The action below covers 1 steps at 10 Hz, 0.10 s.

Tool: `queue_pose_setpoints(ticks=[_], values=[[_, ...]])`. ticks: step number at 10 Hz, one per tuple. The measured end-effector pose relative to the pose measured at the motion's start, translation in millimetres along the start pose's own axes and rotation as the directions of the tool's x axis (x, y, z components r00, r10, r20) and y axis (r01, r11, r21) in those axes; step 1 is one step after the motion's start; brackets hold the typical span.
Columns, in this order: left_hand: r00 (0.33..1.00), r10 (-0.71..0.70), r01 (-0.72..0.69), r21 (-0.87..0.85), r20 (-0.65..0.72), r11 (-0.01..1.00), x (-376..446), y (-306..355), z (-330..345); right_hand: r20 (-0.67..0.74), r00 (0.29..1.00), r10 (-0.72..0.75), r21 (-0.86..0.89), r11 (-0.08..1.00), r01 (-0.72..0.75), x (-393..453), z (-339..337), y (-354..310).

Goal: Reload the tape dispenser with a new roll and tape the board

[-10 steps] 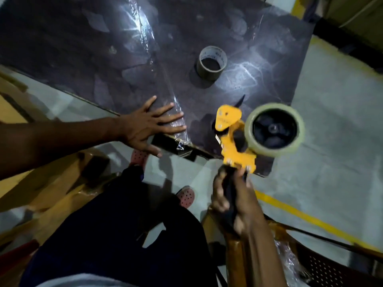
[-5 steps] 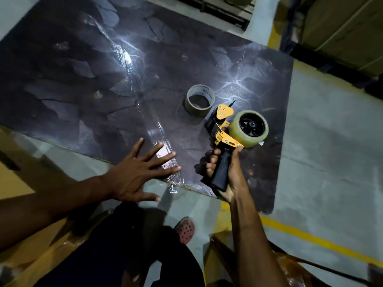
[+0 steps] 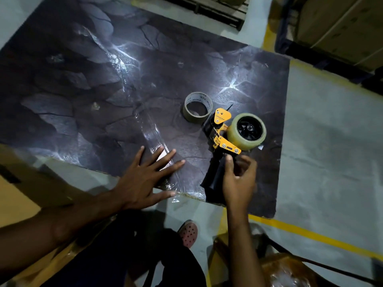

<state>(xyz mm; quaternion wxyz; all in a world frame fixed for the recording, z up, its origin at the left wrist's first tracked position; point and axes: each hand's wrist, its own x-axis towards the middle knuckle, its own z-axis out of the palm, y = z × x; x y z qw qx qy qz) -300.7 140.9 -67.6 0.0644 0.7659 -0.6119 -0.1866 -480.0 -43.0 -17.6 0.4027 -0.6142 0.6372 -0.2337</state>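
Observation:
A dark stone-patterned board (image 3: 83,90) lies on the floor. A strip of clear tape (image 3: 149,131) runs across it down to its near edge. My left hand (image 3: 143,179) lies flat with spread fingers on the near end of that strip. The yellow tape dispenser (image 3: 222,119) lies on the board with a full pale roll (image 3: 233,135) on its hub and its black handle (image 3: 214,177) pointing towards me. My right hand (image 3: 238,183) is beside the handle with loosened fingers and only the thumb close to it. An empty roll core (image 3: 198,107) stands just left of the dispenser.
A cardboard box (image 3: 31,193) sits at my left. A yellow floor line (image 3: 310,235) passes under the board's near right corner. A brown chair (image 3: 290,270) is at the lower right, my sandalled foot (image 3: 188,233) below the board, stacked cartons (image 3: 342,27) at top right.
My right hand lowered the dispenser from the air onto the board and loosened its grip on the handle. My left hand slid further onto the tape strip.

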Motion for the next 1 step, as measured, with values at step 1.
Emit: queue_pose_setpoints(ticks=[1], values=[[0.998,-0.044,0.041,-0.061,-0.046,0.997,23.4,3.2,-23.2,-0.052,0.948,-0.315,-0.312,0.907,0.284,-1.0,-1.0,-26.8]])
